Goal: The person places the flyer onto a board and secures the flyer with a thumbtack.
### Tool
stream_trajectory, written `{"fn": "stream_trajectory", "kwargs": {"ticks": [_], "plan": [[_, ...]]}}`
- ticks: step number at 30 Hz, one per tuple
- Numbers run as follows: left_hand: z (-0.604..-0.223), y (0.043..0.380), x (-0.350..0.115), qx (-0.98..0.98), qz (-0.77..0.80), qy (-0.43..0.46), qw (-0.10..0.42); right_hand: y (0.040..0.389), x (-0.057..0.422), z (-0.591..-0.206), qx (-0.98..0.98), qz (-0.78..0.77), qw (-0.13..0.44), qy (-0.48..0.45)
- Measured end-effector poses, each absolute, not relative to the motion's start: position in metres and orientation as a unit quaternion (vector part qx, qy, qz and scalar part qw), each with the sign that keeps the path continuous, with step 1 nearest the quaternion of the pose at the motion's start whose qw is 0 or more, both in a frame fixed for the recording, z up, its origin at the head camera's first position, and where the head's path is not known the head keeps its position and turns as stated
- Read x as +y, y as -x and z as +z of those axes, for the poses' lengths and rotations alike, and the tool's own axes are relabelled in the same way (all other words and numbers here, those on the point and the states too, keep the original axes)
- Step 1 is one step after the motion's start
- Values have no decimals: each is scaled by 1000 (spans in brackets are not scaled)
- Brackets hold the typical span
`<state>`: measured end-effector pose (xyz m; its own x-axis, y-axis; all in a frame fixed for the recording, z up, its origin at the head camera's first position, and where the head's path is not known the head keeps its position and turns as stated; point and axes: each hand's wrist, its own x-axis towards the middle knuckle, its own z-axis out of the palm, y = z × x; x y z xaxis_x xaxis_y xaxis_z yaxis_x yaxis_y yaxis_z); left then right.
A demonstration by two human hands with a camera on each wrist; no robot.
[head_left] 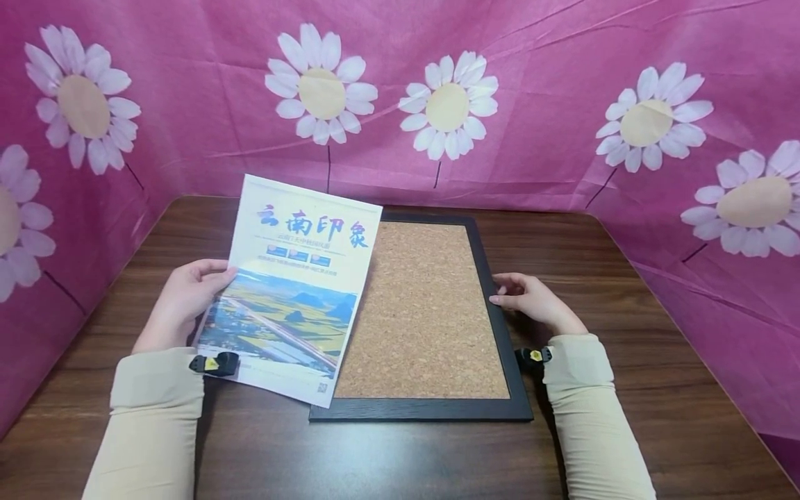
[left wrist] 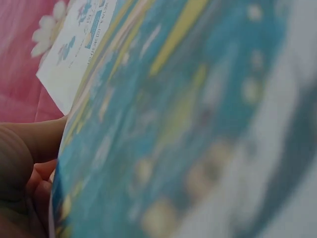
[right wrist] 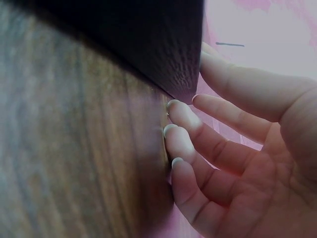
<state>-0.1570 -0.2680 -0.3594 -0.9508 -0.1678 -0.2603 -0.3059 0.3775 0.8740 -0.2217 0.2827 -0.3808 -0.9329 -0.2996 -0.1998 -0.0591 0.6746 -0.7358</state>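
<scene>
A printed poster sheet [head_left: 294, 278], with large Chinese characters above a landscape photo, is held up at a tilt. My left hand [head_left: 194, 295] grips its left edge, thumb on the printed face. The sheet's near corner overlaps the left part of a black-framed cork board [head_left: 431, 312] on the table and hides its left side. At the board's right edge is my right hand [head_left: 531, 298], thumb at the top of the black frame. In the right wrist view, the curled fingers [right wrist: 185, 148] stay low beside the frame [right wrist: 163, 49], fingertips at its lower edge and the tabletop.
The dark wood-grain table [head_left: 400, 458] extends around the board. A pink cloth [head_left: 537, 167] printed with white daisies stands behind and along both sides of it. Black straps with small cameras [head_left: 215, 363] sit on both wrists.
</scene>
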Motion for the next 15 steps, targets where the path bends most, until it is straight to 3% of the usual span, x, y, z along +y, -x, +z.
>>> {"fn": "stream_trajectory", "kwargs": {"ticks": [15], "plan": [[-368,165,-217,848,522,63,69,223,283,-382,903,-390,154,95]]}}
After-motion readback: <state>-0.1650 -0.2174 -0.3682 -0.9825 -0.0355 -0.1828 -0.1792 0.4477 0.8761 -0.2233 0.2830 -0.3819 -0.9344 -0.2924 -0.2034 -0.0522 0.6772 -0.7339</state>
